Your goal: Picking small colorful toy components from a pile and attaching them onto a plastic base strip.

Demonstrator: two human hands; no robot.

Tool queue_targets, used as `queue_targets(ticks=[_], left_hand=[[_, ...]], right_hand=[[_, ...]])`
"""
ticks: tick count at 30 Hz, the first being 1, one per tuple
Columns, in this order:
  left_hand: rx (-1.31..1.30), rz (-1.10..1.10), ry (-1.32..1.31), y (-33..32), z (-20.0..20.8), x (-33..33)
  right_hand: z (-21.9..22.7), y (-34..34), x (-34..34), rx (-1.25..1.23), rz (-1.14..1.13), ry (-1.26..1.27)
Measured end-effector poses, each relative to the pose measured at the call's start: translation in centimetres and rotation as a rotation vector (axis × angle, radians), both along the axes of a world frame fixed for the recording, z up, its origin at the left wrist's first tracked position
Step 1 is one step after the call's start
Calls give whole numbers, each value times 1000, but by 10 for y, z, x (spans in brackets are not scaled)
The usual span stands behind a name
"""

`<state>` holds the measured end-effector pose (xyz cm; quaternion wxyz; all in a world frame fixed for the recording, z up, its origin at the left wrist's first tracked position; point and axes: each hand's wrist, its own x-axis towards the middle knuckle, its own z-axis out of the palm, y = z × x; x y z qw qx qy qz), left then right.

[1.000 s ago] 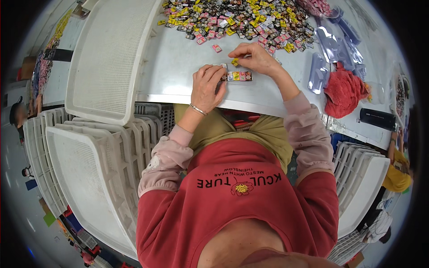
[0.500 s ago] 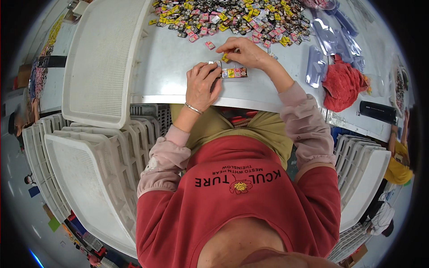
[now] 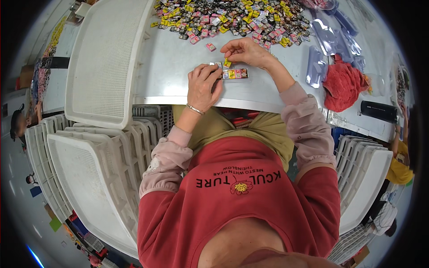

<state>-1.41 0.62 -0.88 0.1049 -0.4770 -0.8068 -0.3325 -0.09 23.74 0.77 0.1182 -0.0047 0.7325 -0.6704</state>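
**Yellow piece [image 3: 228,63] pinched beside a short row of blocks [image 3: 236,73]**

The right hand [image 3: 249,53] is nearly closed, its thumb and fingertips holding the small yellow piece just beyond the far edge of the row; whether the two touch is unclear. The row, in white, yellow, pink and dark colours, lies on the pale metal table [image 3: 172,67] near its front edge. The left hand [image 3: 203,85] is half curled, fingers bent over the row's left end; whether it grips anything there cannot be told. A pale piece [image 3: 217,64] shows by its fingertips.

A pink piece [image 3: 211,46] lies apart, between the row and a wide heap of small pieces [image 3: 237,20] in black, yellow and pink. Left of the hands stands a white mesh tray [image 3: 107,58]; on the right lie clear plastic shells [image 3: 315,67], a crumpled red cloth [image 3: 344,87] and a black cylinder [image 3: 379,111].
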Motion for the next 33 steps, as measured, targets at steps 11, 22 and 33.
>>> queue_targets(ticks=[11,22,33], left_hand=[[-13,3,8,1,0,-3],[12,-7,-19,0,-2,-3],[-51,12,-62,2,1,-3]], right_hand=[[13,-13,-12,554,74,157],[8,13,31,323,-315,302],[1,-33,64,729,-233,478]])
